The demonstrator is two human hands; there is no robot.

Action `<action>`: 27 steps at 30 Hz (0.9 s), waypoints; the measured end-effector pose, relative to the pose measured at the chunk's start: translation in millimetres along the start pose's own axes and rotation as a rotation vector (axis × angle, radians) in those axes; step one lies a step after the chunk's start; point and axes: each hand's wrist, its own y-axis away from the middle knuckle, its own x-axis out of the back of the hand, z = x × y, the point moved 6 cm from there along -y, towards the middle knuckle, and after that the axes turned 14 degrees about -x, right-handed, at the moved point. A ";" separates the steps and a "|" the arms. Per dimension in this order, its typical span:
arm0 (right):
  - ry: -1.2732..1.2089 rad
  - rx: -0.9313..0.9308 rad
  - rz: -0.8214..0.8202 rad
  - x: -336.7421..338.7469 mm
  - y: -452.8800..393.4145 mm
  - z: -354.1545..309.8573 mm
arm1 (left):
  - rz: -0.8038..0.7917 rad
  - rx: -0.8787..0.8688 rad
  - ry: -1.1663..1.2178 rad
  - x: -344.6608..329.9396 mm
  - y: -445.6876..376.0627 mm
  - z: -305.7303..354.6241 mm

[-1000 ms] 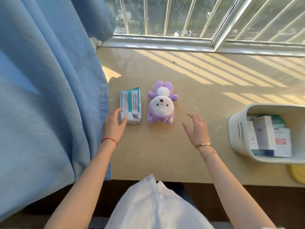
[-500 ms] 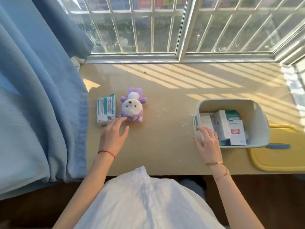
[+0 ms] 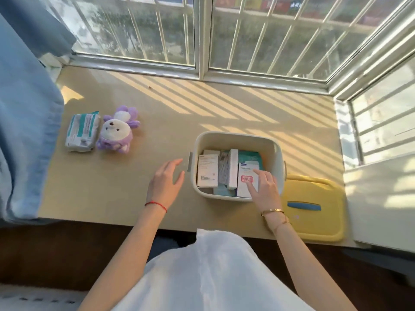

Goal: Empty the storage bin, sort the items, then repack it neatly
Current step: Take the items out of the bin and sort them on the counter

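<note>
A beige worktop [image 3: 139, 182] is carrying a white storage bin [image 3: 235, 140] near its front edge, a yellow lid [image 3: 314, 223] lying just beside the bin, and, well apart, a tissue pack [image 3: 82, 133] touching a purple plush toy [image 3: 116, 132].

One storage bin [image 3: 235, 138], one plush toy [image 3: 116, 131], one wipes pack [image 3: 82, 133], one yellow lid [image 3: 314, 212], two hands.
</note>
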 end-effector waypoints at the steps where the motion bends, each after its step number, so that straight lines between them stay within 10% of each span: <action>1: -0.002 -0.005 -0.019 -1.7 -5.7 2.2 | -0.015 0.008 0.001 -9.7 -2.4 8.2; 27: -0.203 -0.235 -0.148 -98.6 -99.0 13.2 | -0.334 0.397 -0.111 -210.9 -37.0 -35.4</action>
